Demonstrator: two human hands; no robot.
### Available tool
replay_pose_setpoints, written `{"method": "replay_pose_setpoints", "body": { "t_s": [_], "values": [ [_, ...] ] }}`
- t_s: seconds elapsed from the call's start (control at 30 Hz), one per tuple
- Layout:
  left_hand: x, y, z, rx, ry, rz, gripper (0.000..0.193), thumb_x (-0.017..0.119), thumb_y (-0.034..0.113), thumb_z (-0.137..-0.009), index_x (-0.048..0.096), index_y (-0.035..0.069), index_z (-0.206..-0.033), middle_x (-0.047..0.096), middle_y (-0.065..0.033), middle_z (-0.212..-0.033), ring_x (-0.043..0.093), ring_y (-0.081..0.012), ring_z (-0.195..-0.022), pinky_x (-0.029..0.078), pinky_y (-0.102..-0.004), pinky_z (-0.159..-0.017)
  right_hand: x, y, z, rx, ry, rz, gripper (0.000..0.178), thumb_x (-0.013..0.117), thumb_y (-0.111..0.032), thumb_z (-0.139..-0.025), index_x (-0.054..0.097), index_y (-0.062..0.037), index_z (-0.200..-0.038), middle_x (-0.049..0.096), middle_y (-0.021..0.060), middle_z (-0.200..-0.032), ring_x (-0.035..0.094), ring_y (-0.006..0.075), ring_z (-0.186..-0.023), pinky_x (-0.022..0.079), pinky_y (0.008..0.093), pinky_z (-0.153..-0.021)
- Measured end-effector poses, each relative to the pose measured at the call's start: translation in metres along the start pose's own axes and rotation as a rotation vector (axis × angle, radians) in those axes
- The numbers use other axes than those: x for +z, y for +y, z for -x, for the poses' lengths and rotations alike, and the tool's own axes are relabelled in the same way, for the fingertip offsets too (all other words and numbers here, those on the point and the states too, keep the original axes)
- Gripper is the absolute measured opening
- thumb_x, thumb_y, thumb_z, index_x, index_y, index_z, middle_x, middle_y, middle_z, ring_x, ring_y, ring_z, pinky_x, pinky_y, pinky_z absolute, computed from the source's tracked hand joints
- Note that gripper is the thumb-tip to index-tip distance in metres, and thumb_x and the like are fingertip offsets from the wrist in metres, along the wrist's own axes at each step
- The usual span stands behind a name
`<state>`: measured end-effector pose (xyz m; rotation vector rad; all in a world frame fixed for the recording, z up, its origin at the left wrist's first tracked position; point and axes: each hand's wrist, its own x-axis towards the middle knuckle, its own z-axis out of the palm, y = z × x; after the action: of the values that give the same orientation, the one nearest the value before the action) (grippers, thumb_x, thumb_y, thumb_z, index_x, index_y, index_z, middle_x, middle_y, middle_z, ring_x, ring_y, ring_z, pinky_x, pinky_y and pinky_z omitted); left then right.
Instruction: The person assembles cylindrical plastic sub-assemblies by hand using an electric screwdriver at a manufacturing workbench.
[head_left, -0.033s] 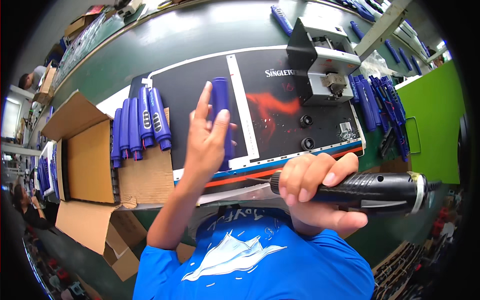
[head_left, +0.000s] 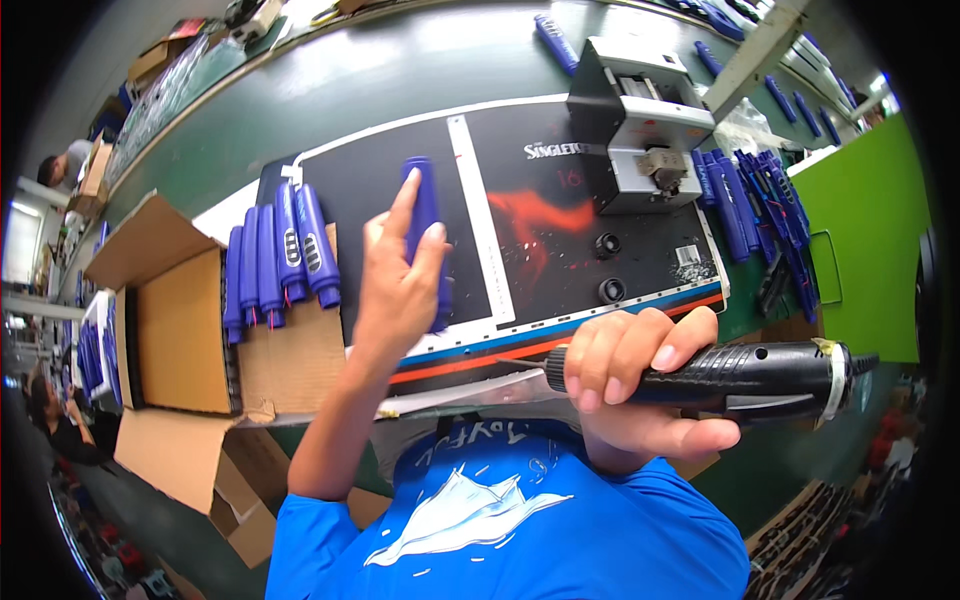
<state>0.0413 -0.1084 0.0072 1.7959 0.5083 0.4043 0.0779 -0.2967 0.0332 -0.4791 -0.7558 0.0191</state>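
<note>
My left hand (head_left: 392, 290) is closed on a blue tube-shaped plastic housing (head_left: 424, 200), which stands lengthwise over the black mat. Its index finger stretches along the housing, and the other fingers are partly hidden. In my right hand (head_left: 630, 385) lies a black electric screwdriver (head_left: 770, 383), its thin bit pointing left near the mat's front edge. Left of my left hand, several similar blue housings (head_left: 270, 262) rest side by side on a cardboard flap, with thin red wire ends showing. Two black ring-shaped parts (head_left: 611, 290) sit on the mat beyond my right hand.
An open cardboard box (head_left: 180, 335) stands at the left. A metal bench fixture (head_left: 650, 130) occupies the mat's far right corner. Beside it lie more blue housings (head_left: 735, 205) and a bright green panel (head_left: 865, 250). People sit in the left background.
My left hand and the blue housing have shifted slightly to the left. The right hand keeps its hold on the screwdriver, almost unmoved.
</note>
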Motion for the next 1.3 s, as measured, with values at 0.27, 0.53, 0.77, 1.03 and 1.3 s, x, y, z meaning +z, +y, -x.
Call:
{"method": "replay_pose_setpoints", "body": {
  "t_s": [0.27, 0.53, 0.77, 1.03, 1.3],
  "values": [
    [-0.015, 0.007, -0.032, 0.209, 0.272, -1.607, 0.035, 0.061, 0.022, -0.092, 0.063, 0.000, -0.119, 0.048, -0.0280, -0.136, 0.037, -0.0426, -0.134, 0.025, -0.0614, -0.106, -0.060, -0.067, 0.003, -0.141, 0.183, 0.123, 0.064, 0.052, -0.070, -0.088, 0.040, -0.0084, -0.101, 0.053, 0.0079, -0.071, 0.057, 0.0200, -0.055, 0.048, 0.0334, -0.049],
    [0.209, 0.079, -0.072, 1.312, -0.348, -0.771, 0.029, 0.066, 0.007, -0.076, 0.066, 0.003, -0.105, 0.062, -0.0161, -0.117, 0.058, -0.0327, -0.109, 0.045, -0.0436, -0.092, -0.094, -0.121, 0.031, -0.242, 0.352, 0.212, 0.061, 0.053, -0.068, -0.089, 0.043, -0.0090, -0.101, 0.052, 0.0075, -0.069, 0.055, 0.0201, -0.054, 0.047, 0.0344, -0.051],
    [0.337, 0.088, -0.120, 1.238, -0.396, -1.431, 0.026, 0.062, 0.003, -0.082, 0.062, 0.010, -0.107, 0.068, -0.0114, -0.106, 0.064, -0.0269, -0.106, 0.048, -0.0383, -0.087, -0.095, -0.212, 0.052, -0.433, 0.441, 0.444, 0.069, 0.040, -0.074, -0.091, 0.055, -0.0081, -0.103, 0.052, 0.0053, -0.067, 0.051, 0.0182, -0.050, 0.043, 0.0333, -0.047],
    [0.285, 0.106, -0.097, 1.431, -0.252, -0.951, 0.029, 0.062, -0.001, -0.082, 0.054, 0.005, -0.109, 0.067, -0.0141, -0.097, 0.066, -0.0316, -0.096, 0.048, -0.0423, -0.087, -0.115, -0.271, 0.084, -0.623, 0.698, 0.667, 0.063, 0.042, -0.071, -0.091, 0.063, -0.0114, -0.093, 0.051, 0.0025, -0.061, 0.044, 0.0148, -0.047, 0.037, 0.0290, -0.045],
    [0.156, 0.144, -0.015, 0.672, -0.200, 0.245, 0.036, 0.063, 0.011, -0.095, 0.047, -0.005, -0.123, 0.064, -0.0202, -0.114, 0.061, -0.0208, -0.105, 0.047, -0.0354, -0.094, -0.130, -0.176, 0.032, -0.378, 0.525, 0.458, 0.059, 0.048, -0.068, -0.091, 0.050, -0.0088, -0.097, 0.050, 0.0064, -0.062, 0.049, 0.0189, -0.047, 0.044, 0.0333, -0.045]
  ]
}}
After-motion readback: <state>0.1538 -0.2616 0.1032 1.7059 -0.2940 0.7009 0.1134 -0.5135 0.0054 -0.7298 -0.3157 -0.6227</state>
